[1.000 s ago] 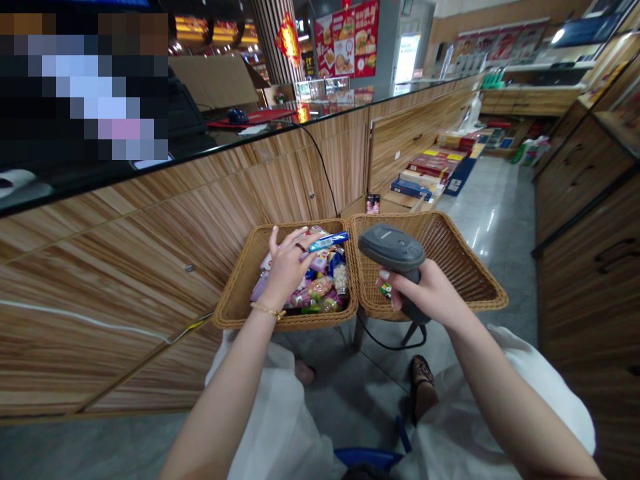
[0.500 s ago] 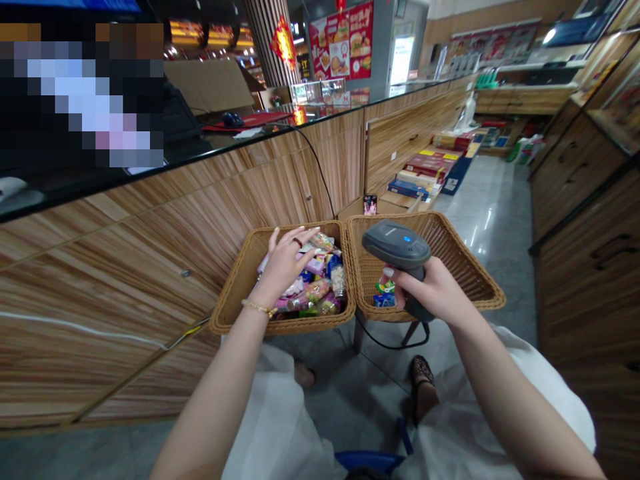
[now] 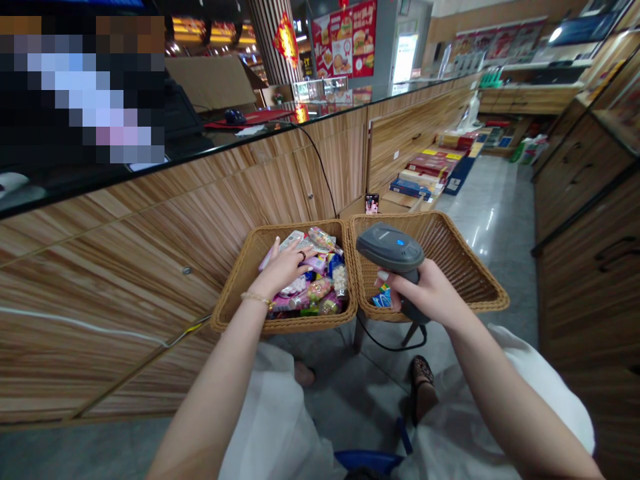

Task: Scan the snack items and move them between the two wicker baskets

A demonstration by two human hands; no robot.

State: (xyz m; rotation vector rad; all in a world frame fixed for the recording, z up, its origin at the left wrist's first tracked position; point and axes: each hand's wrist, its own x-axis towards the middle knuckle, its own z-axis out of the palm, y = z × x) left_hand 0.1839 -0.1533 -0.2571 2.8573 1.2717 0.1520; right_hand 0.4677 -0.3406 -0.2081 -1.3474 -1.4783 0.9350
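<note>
My left hand (image 3: 285,268) is open, its fingers spread over the packaged sweets (image 3: 318,291) in the left wicker basket (image 3: 235,273). Whether it touches them I cannot tell. Wrapped packs, small jars and a bottle of coloured sweets (image 3: 324,239) lie heaped there. My right hand (image 3: 425,290) is wrapped round the handle of a dark grey barcode scanner (image 3: 390,245), which has a small blue light on top. The scanner is held above the right wicker basket (image 3: 450,247). In that basket lie a few small packs, a blue one (image 3: 383,298) among them, partly behind the hand.
Wood-panelled counter (image 3: 200,220) runs along the left, with a computer mouse (image 3: 234,117) on its top. Stacked boxes (image 3: 433,167) stand beyond the baskets. A black cable (image 3: 400,347) hangs below the scanner. Drawers (image 3: 585,193) line the right side of the aisle.
My left hand has lowered slightly towards the sweets, uncovering more of the packs behind its fingers. The scanner in my right hand has shifted slightly left.
</note>
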